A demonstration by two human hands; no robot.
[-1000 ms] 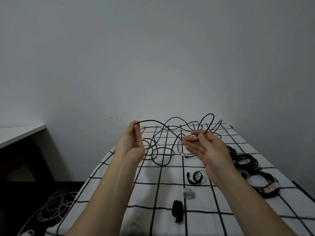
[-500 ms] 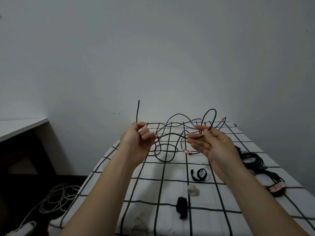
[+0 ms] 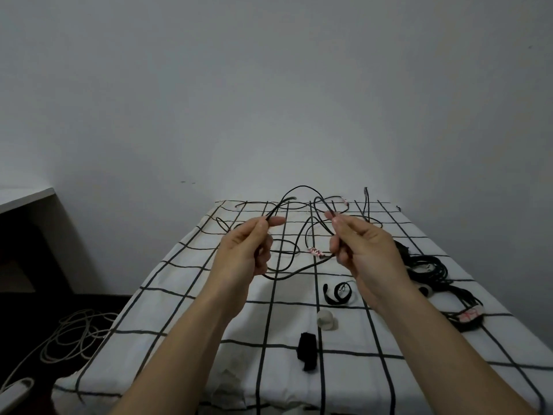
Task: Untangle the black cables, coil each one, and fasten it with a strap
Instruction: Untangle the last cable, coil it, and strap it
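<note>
From the head camera, the left hand (image 3: 244, 250) pinches a thin black cable (image 3: 294, 266) and the right hand (image 3: 363, 250) pinches it too, above the checked cloth (image 3: 185, 295). The cable loops down (a pink tag (image 3: 316, 251) sits on it). A black strap (image 3: 338, 293) lies nearby.

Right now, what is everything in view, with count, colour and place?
loose cable: one, black, far cloth, lifted by both hands
cable bundle: one, black, cloth's right side
curled strap: one, black, middle of cloth
folded strap: one, black, nearer the front
small roll: one, white, between the straps
checked cloth: one, white with black lines, centre
floor cables: one heap, whitish, floor at left
desk: one, white top, far left
left hand: one, pinches the loose cable
right hand: one, grips the loose cable
</note>
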